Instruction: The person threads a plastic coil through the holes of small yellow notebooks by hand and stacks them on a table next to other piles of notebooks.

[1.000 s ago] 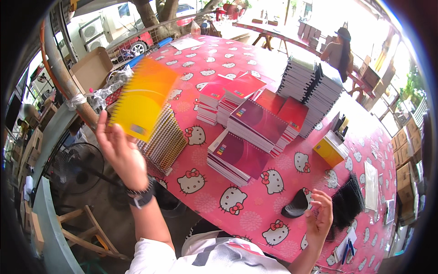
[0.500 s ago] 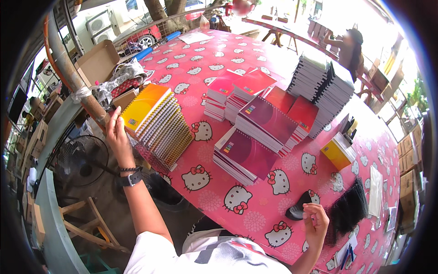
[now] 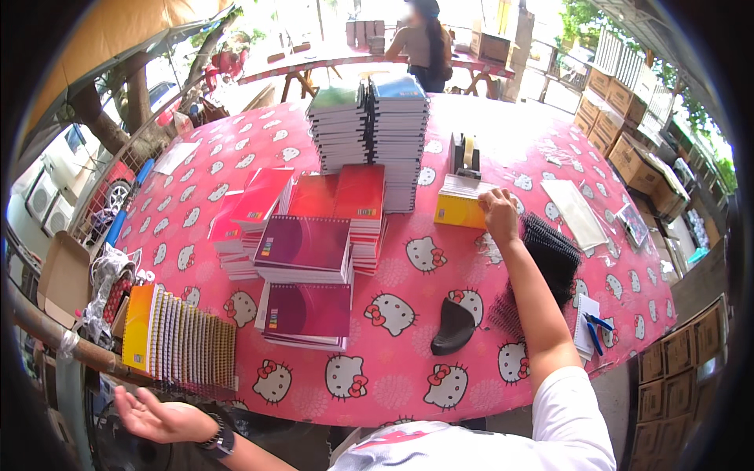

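A large table (image 3: 408, 392) spreads out under a glossy pink cover printed with white cat faces and pale flowers; on it sits a purple pile (image 3: 306, 310), a neat block of flat-covered booklets with smooth white page edges, which anchors the places here; to the right of that pile and farther off stands a yellow-fronted stack (image 3: 459, 212), a small brick of white sheets; the person's right hand (image 3: 500, 210) touches its upper right corner with bent fingers, though whether they grip a sheet cannot be told; left of the purple pile and nearer, the left hand (image 3: 161, 416) is open and free, palm up, fingers loosely curled, just beside a row of yellow spiral notebooks (image 3: 179, 337) with ridged wire coils; beyond the purple pile rise red booklets (image 3: 263, 195) and a tall, black-coiled double tower of books (image 3: 397, 149); to its right lie a smooth, dark, curved object (image 3: 453, 326), a bristly heap of black coils (image 3: 546, 259) and, farthest right of these, blue-handled pliers (image 3: 597, 334) on a white pad (image 3: 583, 328).
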{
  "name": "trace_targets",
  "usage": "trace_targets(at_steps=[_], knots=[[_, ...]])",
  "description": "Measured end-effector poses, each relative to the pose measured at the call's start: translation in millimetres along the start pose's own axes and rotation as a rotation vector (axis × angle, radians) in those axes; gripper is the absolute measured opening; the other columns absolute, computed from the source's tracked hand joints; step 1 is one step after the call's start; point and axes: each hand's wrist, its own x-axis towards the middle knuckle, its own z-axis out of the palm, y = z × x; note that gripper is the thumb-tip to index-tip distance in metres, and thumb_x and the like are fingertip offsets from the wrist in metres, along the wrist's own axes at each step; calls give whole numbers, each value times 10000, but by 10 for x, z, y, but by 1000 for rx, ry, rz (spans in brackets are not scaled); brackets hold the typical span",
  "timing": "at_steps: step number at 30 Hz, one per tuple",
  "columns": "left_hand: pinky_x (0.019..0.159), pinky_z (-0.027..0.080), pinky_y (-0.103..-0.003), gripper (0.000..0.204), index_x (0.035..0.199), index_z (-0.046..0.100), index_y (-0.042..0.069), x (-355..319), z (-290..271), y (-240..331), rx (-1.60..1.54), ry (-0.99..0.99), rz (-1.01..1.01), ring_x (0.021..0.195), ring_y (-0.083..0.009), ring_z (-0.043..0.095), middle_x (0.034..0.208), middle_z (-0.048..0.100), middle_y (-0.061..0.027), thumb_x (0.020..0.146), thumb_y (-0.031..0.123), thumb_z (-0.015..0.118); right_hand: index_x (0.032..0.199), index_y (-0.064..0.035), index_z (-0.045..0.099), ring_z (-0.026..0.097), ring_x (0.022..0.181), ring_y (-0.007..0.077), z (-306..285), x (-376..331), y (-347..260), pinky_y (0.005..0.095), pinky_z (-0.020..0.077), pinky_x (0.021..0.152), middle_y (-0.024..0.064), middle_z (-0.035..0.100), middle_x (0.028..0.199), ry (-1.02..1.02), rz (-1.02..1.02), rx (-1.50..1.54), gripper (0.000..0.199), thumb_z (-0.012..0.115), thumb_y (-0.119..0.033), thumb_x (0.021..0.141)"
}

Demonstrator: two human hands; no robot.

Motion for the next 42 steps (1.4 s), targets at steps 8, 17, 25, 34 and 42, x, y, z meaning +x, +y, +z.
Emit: trace_targets(at_steps=[8, 17, 25, 34, 42], knots=[[974, 359, -459, 291, 1084, 445, 58, -842, 394, 937, -430, -459, -85, 1093, -279, 440, 1131, 478, -122, 826, -5, 564, 783, -63, 605, 579, 844, 304, -250, -23, -55, 407, 468, 750, 103, 614, 815, 140, 33, 145, 56, 581, -13, 776], [872, 424, -383, 300, 1036, 607, 73, -1282, 697, 2013, -511, -1268, 152, 951, -257, 586, 1055, 608, -100, 747, 48, 683, 820, -53, 598, 551, 733, 270, -1409, -1239, -1537, 354, 463, 633, 81, 550, 735, -266, -235, 802, 154, 663, 29, 708], [712, 407, -325, 176, 863, 674, 97, -1702, 427, 1762, -716, -1475, 134, 769, -194, 597, 804, 646, -12, 697, 38, 679, 996, -21, 654, 659, 746, 130, -1558, -1890, -1166, 241, 511, 646, 50, 675, 824, -380, 261, 972, 252, 744, -58, 763], [737, 431, -316, 218, 882, 685, 94, -1641, 275, 1654, -818, -1541, 212, 809, -179, 605, 853, 656, -2, 674, 56, 635, 1032, -47, 673, 645, 837, 201, -2266, -2254, 859, 326, 499, 760, 119, 689, 954, -3, 771, -60, 243, 680, -171, 822], [701, 413, -331, 176, 875, 687, 101, -1675, 335, 1688, -805, -1539, 155, 769, -190, 592, 828, 651, -2, 713, 32, 676, 1211, -89, 585, 566, 1105, 302, -2263, -2343, 1427, 363, 435, 960, 152, 591, 1201, -478, 814, -288, 614, 804, -275, 668]])
